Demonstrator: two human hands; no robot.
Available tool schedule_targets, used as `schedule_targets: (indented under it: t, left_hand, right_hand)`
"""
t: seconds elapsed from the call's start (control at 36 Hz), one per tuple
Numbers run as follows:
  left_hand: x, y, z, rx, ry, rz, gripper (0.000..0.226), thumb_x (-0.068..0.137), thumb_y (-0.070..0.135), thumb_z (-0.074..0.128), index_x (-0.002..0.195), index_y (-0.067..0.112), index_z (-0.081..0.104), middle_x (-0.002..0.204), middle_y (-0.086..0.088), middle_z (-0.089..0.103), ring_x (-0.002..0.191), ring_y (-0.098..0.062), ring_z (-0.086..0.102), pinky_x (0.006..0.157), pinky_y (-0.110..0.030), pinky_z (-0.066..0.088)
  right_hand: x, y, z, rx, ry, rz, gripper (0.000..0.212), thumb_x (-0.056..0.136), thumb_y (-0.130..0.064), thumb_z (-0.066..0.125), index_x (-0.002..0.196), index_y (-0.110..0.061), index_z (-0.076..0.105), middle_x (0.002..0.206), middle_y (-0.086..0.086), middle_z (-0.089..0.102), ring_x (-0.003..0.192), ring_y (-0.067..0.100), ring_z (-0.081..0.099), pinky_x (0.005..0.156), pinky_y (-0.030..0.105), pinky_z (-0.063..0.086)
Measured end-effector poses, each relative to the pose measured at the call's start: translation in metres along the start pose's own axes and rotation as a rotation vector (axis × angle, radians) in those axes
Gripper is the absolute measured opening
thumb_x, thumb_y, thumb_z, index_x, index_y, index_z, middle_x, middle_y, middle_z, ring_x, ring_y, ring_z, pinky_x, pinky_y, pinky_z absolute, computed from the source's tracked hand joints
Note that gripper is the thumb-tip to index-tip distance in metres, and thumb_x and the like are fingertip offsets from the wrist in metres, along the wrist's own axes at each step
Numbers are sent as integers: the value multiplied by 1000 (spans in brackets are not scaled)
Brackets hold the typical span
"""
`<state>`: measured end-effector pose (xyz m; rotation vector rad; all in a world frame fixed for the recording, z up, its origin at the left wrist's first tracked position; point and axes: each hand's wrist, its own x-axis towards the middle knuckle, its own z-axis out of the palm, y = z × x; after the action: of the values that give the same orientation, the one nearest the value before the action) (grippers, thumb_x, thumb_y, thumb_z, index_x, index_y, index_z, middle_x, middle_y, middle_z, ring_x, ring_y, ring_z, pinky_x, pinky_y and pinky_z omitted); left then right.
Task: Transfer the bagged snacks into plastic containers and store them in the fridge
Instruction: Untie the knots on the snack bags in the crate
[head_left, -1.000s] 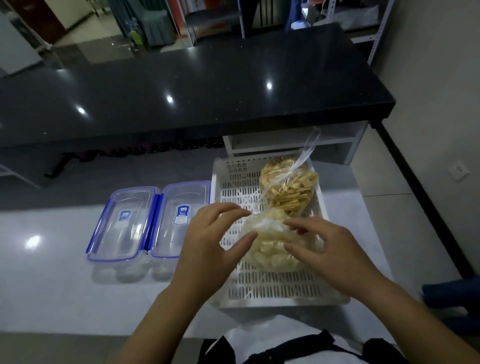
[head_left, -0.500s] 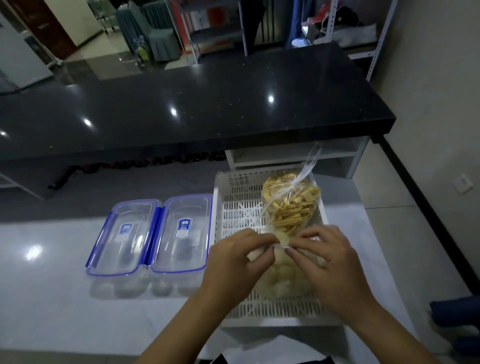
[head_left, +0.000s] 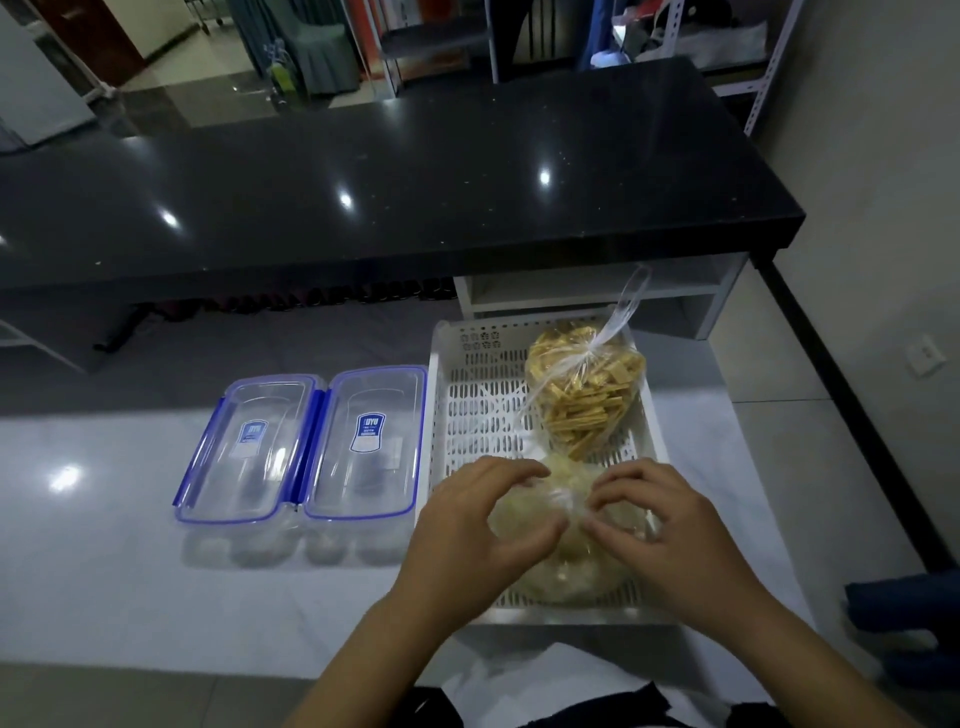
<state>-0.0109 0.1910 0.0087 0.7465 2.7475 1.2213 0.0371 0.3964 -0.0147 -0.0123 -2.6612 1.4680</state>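
A white slotted tray (head_left: 457, 415) sits on the white counter. At its far end lies a tied clear bag of yellow stick snacks (head_left: 582, 395). A clear bag of pale snacks (head_left: 566, 566) lies at the near end. My left hand (head_left: 467, 535) and my right hand (head_left: 665, 525) are both over this bag, fingers curled on the plastic at its top. My right fingertips pinch the bunched plastic; my left thumb and fingers touch the bag's left side. Left of the tray stand two clear containers with blue-rimmed lids (head_left: 249, 447) (head_left: 369, 441), side by side and closed.
A long black glossy counter (head_left: 395, 176) runs across behind the white one. A white shelf unit (head_left: 597, 291) stands beyond the tray. The wall with a socket (head_left: 924, 356) is to the right. A dark blue object (head_left: 909, 613) lies at the lower right.
My hands first spread around the pale bag, then met at its top. They now sit slightly apart again, still on the bag's bunched plastic. The view has shifted a little.
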Motion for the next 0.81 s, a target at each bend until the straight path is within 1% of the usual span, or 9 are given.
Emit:
schedule_targets:
  t: [0.08,0.17,0.22,0.31,0.39,0.47,0.58,0.67,0.81]
  left_hand:
    - [13,8,4,141,-82,47,37,79,51,75,107,28,72,98,12,71,92,-8,64,85,-32,50]
    - [20,12,3,171,-10,95,15,85,36,69,92,25,75,82,10,71,77,-10,64,76,-37,53]
    - [21,13,0,184,87,95,10,82,30,67,86,24,74,76,9,70,73,-11,64,72,-38,53]
    - [18,17,-4,176,234,88,16,80,29,61,85,22,75,75,9,70,72,-10,64,70,-37,53]
    - [15,21,-6,109,318,38,18,79,19,65,92,19,78,82,9,73,74,-8,67,70,-34,56]
    - [10,18,-12,42,379,-29,23,83,8,68,101,18,79,85,12,74,76,-2,68,71,-25,56]
    - [5,7,-30,-85,426,-141,25,95,5,63,108,23,73,78,17,72,66,8,65,59,-4,45]
    - [2,-3,-43,-252,408,-198,20,97,12,62,107,24,74,79,4,77,65,4,67,61,-8,46]
    - [-4,-6,-53,-470,397,-325,21,98,17,59,99,27,77,87,1,79,88,-12,74,80,-16,56]
  right_hand:
    - [10,-8,2,-138,-46,-67,13,78,-16,82,84,-24,74,99,-15,63,102,8,54,91,38,46]
    - [17,-11,1,-178,-34,-120,5,83,-22,78,85,-20,74,98,-9,65,99,14,56,90,45,46]
    - [19,-14,-2,-157,-17,-141,5,86,-26,75,86,-23,72,97,-11,63,100,13,55,91,45,45]
    - [21,-19,-11,-107,-79,-144,7,88,-31,71,84,-31,65,100,-15,60,106,10,52,95,41,42]
    - [22,-24,-22,-29,-218,-123,9,89,-33,69,84,-33,62,102,-15,58,108,10,52,95,39,44]
    - [22,-23,-33,-38,-265,-123,10,87,-34,70,82,-31,62,100,-16,59,105,9,55,92,35,46]
    - [17,-14,-48,70,-150,-69,12,83,-44,67,77,-33,67,95,-18,65,98,7,62,83,24,46]
    - [12,-3,-57,151,-72,-47,13,84,-36,65,84,-28,76,90,-9,71,93,12,67,86,25,50]
    - [5,4,-67,158,40,-85,17,90,-26,60,97,-26,77,93,-13,74,92,10,70,85,20,53]
